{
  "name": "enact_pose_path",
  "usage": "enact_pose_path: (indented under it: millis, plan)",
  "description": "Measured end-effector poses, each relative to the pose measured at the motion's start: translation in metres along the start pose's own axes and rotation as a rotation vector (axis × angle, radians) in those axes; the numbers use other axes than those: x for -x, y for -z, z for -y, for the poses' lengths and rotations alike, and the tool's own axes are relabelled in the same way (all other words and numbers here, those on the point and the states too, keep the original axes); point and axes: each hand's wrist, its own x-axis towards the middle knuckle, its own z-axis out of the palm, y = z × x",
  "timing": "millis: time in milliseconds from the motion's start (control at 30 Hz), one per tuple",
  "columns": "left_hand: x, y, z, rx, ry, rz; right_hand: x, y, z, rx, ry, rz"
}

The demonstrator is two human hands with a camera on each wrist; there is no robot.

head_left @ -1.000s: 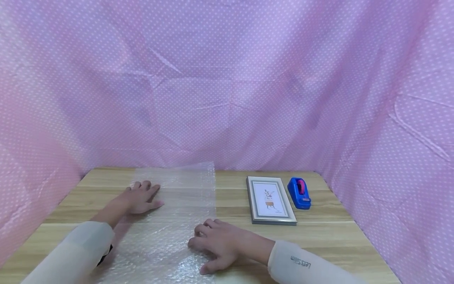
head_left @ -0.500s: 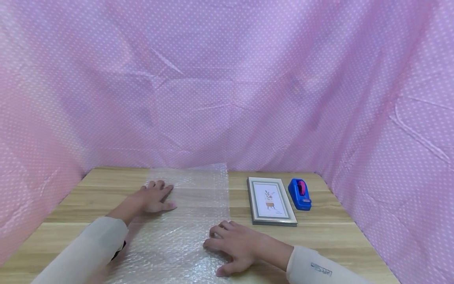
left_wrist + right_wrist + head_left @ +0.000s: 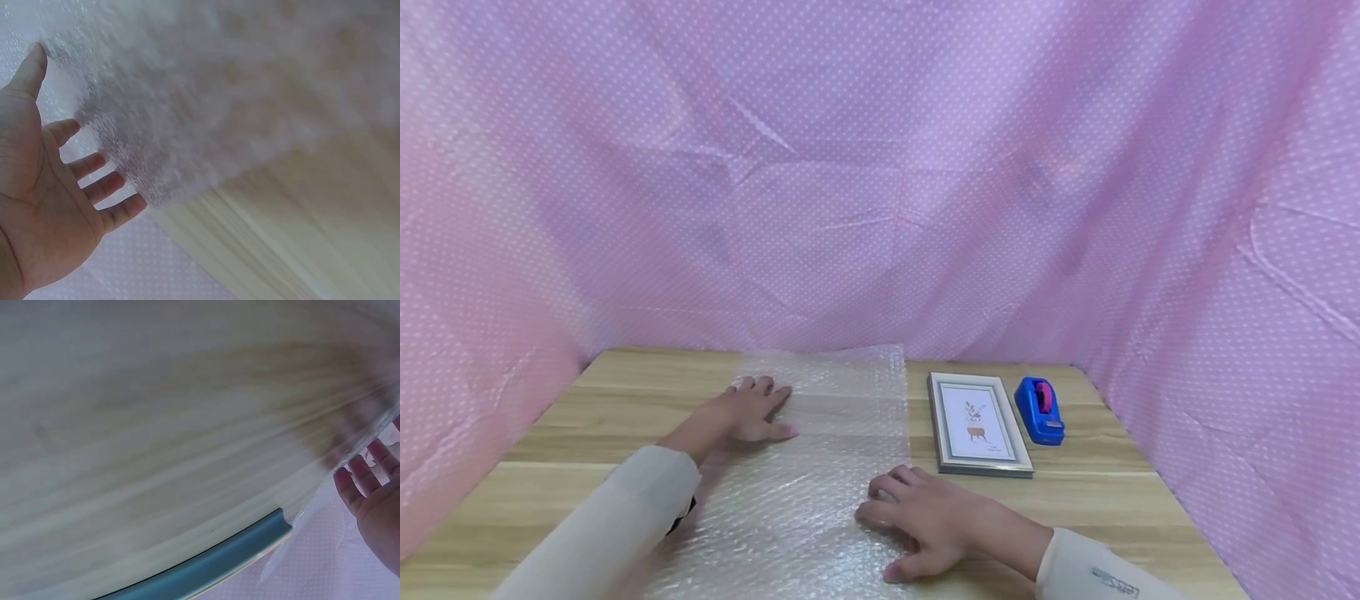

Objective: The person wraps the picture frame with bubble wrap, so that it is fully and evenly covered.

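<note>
A clear sheet of bubble wrap (image 3: 805,492) lies flat down the middle of the table. My left hand (image 3: 752,414) rests on its left side with the fingers spread; in the left wrist view the fingertips of that hand (image 3: 56,187) meet the wrap's surface. On the right edge, nearer the front, my right hand (image 3: 921,518) presses down with spread, slightly bent fingers. The right wrist view catches only part of this hand (image 3: 381,506) along the wrap's edge. Neither hand grips anything.
A silver picture frame (image 3: 977,425) with a plant print lies face up right of the wrap. Beside it stands a blue tape dispenser (image 3: 1040,412) with a pink roll. A pink dotted cloth (image 3: 880,208) hangs behind the wooden table (image 3: 587,433) and along its sides.
Both hands have slid rightward together, and the bubble wrap has moved with them toward the picture frame. The frame and tape dispenser stay in place on the table.
</note>
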Motion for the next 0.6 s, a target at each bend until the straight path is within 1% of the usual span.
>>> enact_pose_path:
  millis: [167, 367, 500, 600]
  plan:
    - [-0.005, -0.001, -0.004, -0.003, -0.015, 0.007, 0.011, 0.0, -0.004, -0.003, 0.001, -0.016]
    - [-0.006, -0.001, -0.008, -0.005, -0.045, -0.016, 0.02, 0.002, -0.01, -0.039, -0.001, -0.01]
    - [-0.007, -0.001, -0.009, -0.048, -0.084, -0.022, 0.02, 0.001, -0.011, -0.053, -0.017, -0.012]
    - [-0.007, -0.001, -0.009, -0.074, -0.123, -0.023, 0.019, 0.0, -0.011, -0.039, -0.031, -0.028]
